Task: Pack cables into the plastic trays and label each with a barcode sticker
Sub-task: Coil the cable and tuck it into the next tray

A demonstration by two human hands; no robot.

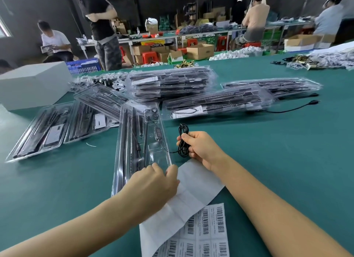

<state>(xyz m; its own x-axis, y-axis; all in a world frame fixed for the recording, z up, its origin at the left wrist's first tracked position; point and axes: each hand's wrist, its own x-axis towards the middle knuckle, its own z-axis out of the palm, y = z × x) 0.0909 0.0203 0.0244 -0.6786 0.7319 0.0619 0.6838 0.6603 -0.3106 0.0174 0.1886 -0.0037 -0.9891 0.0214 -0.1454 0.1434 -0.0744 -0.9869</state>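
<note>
A clear plastic tray (122,161) lies lengthwise in front of me on the green table, holding black rods, a small controller and a thin wire. My left hand (153,182) grips the tray's near right corner with curled fingers. Just right of the tray, my right hand (201,149) holds a coiled black cable (183,130) above the table; a strand runs from the coil toward the tray. A sheet of barcode stickers (208,233) lies near the table's front edge, partly under a peeled white backing strip (191,191).
Stacks of packed clear trays (170,82) (216,103) sit beyond, with more trays (47,130) at the left. A white box (32,84) stands at far left. A loose black cable (298,108) trails right. People work at benches behind.
</note>
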